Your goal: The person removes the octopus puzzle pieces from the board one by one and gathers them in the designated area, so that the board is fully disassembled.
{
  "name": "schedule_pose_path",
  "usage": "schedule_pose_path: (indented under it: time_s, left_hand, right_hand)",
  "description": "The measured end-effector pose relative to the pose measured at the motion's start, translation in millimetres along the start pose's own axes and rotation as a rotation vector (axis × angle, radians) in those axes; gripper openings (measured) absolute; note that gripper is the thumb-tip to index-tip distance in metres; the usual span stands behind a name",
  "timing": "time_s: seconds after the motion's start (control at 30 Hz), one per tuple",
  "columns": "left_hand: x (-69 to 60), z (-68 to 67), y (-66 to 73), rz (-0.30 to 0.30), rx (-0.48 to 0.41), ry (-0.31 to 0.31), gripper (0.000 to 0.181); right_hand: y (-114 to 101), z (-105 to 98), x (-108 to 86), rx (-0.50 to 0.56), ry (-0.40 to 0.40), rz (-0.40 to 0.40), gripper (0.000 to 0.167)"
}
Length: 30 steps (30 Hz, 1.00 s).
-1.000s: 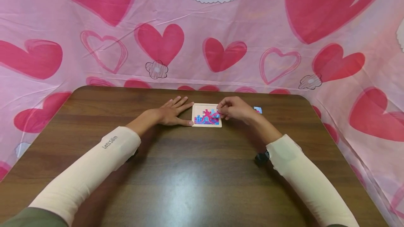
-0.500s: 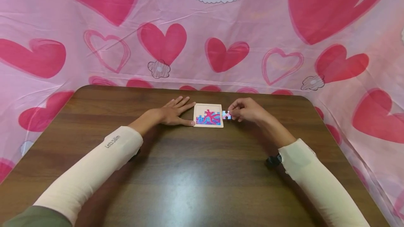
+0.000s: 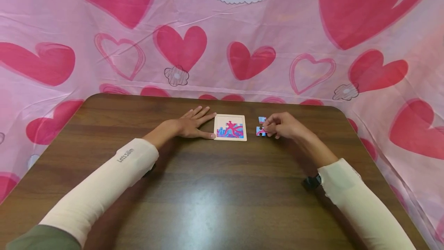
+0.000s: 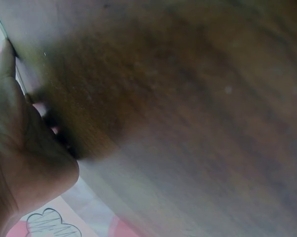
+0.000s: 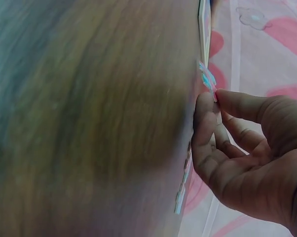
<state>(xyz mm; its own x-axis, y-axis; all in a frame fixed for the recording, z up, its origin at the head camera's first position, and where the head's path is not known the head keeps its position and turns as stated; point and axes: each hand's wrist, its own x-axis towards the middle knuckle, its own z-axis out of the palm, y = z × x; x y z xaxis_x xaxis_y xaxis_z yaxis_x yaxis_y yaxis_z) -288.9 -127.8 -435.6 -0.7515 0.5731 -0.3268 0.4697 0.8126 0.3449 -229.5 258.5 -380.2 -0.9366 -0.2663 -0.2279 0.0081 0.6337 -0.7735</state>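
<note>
A shallow wooden puzzle tray [image 3: 230,139] holds a partly filled pink, red and blue picture, with bare wood along its top and left. My left hand [image 3: 190,125] lies flat with spread fingers, its thumb and index fingertip touching the tray's left side. To the right of the tray, my right hand [image 3: 282,125] pinches a blue and pink jigsaw piece [image 3: 260,131] between thumb and index finger. In the right wrist view the pinched jigsaw piece [image 5: 207,79] stands tilted just above the table. Another blue jigsaw piece [image 3: 262,119] shows just behind the right fingertips.
Loose jigsaw pieces [image 5: 179,198] lie on the table below my right hand in the right wrist view; I cannot tell how many. The brown wooden table [image 3: 194,188] ends at a pink cloth with hearts [image 3: 249,61] at the back and sides.
My right hand has moved right, away from the tray, carrying a jigsaw piece that was over the tray's right side a second ago. The left hand keeps its place at the tray.
</note>
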Motion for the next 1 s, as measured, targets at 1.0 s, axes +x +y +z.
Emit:
schedule_pose_path:
  time_s: [1.0]
  left_hand:
    - [2.0,-0.3,0.1,-0.022,0.009,-0.02,0.11]
  right_hand:
    - [12.1,-11.4,12.8,-0.092,0.028,0.036,0.022]
